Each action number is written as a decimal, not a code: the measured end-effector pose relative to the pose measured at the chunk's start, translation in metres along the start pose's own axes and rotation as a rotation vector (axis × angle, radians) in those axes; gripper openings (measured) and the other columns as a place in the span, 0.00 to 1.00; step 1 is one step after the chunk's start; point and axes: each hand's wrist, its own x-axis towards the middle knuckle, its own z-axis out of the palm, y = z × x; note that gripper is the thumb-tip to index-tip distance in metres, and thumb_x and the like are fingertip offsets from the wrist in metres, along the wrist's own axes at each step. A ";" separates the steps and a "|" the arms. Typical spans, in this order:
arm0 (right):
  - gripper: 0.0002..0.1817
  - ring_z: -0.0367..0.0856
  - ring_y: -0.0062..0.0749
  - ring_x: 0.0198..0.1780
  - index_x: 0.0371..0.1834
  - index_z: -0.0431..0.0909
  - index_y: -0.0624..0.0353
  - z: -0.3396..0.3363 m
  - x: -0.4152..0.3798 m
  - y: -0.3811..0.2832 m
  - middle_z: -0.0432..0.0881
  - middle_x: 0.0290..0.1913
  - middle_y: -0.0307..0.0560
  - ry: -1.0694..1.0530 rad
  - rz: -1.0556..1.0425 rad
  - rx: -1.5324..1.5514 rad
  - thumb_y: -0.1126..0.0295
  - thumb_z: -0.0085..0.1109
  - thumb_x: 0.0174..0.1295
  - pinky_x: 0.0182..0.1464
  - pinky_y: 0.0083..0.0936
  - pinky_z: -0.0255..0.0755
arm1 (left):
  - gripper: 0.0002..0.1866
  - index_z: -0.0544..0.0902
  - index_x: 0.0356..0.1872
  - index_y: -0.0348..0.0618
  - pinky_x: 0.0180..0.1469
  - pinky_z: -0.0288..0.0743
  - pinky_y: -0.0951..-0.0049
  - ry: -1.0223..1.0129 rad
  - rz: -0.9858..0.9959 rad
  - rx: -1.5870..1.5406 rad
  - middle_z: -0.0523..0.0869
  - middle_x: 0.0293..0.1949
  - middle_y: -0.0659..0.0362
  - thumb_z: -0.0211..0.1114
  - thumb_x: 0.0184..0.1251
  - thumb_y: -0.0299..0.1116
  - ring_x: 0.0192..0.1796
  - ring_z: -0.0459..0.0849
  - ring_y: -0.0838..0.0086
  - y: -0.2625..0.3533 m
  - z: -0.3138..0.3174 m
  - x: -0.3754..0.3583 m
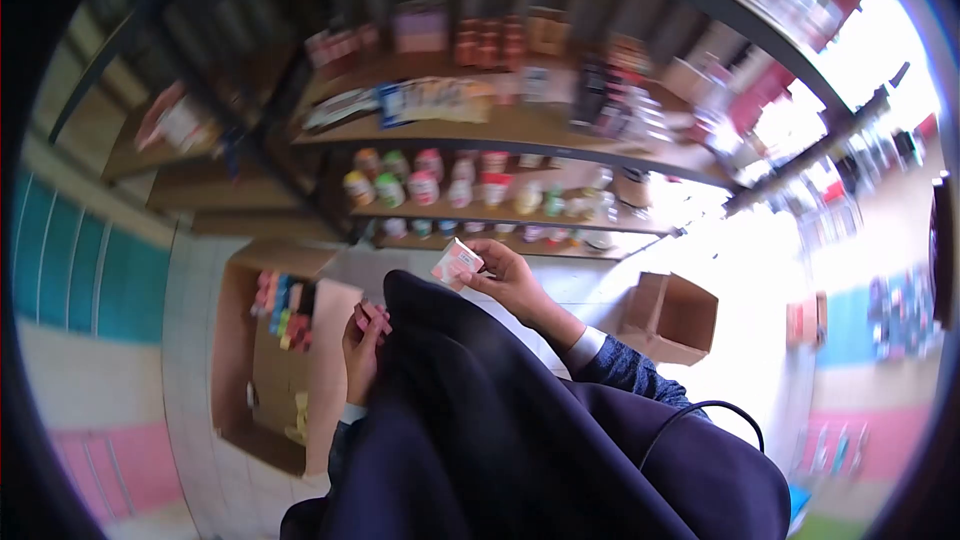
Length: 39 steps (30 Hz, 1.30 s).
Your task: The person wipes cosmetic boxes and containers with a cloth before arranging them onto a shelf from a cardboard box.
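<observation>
My right hand (508, 285) grips a small pink and white box (459, 263) between thumb and fingers, in front of the lower shelves. On the left, my left hand (361, 355) is closed at the edge of the dark cloth I wear. A small pink object (373, 319) shows at its fingertips; its kind is not clear. Below and left of that hand stands a large open cardboard box (232, 360) on the floor, with several small colourful packages (285, 308) inside.
Wooden shelves (520, 125) with dark metal frames stand ahead, holding flat packets (440, 100), colourful bottles (427, 188) and small boxes. A second open cardboard box (675, 318) sits on the tiled floor at the right. Further goods at the far right are blurred.
</observation>
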 end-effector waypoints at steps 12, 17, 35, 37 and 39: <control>0.17 0.77 0.21 0.40 0.49 0.72 0.64 -0.253 -0.128 -0.059 0.78 0.40 0.40 0.781 -0.217 -0.250 0.75 0.58 0.56 0.42 0.16 0.70 | 0.19 0.72 0.51 0.42 0.50 0.68 0.75 -0.305 -0.092 -0.024 0.77 0.46 0.60 0.63 0.60 0.33 0.49 0.76 0.74 -0.026 0.154 0.010; 0.16 0.76 0.21 0.39 0.48 0.73 0.63 -0.297 -0.105 -0.112 0.79 0.38 0.41 0.862 -0.281 -0.507 0.72 0.59 0.56 0.42 0.18 0.71 | 0.16 0.74 0.47 0.44 0.42 0.67 0.79 -0.250 -0.082 0.085 0.76 0.41 0.64 0.63 0.59 0.33 0.41 0.75 0.81 -0.016 0.181 0.030; 0.16 0.82 0.32 0.38 0.40 0.79 0.55 -0.493 0.166 -0.103 0.82 0.36 0.47 0.543 -0.226 -0.912 0.74 0.65 0.45 0.41 0.25 0.73 | 0.06 0.71 0.35 0.45 0.35 0.61 0.84 0.122 0.108 0.102 0.71 0.31 0.67 0.60 0.60 0.29 0.29 0.66 0.85 -0.034 0.264 0.017; 0.17 0.82 0.35 0.39 0.41 0.78 0.54 -0.495 0.178 -0.097 0.82 0.36 0.47 0.497 -0.210 -0.911 0.72 0.65 0.45 0.42 0.26 0.73 | 0.07 0.71 0.37 0.44 0.36 0.61 0.84 0.201 0.089 0.113 0.71 0.32 0.66 0.59 0.60 0.29 0.30 0.67 0.85 -0.045 0.273 0.007; 0.19 0.80 0.43 0.43 0.45 0.78 0.54 -0.483 0.174 -0.105 0.82 0.40 0.49 0.441 -0.154 -0.971 0.68 0.64 0.47 0.45 0.29 0.73 | 0.09 0.71 0.40 0.42 0.37 0.63 0.82 0.215 0.117 0.072 0.71 0.33 0.65 0.59 0.61 0.30 0.32 0.68 0.84 -0.060 0.282 0.000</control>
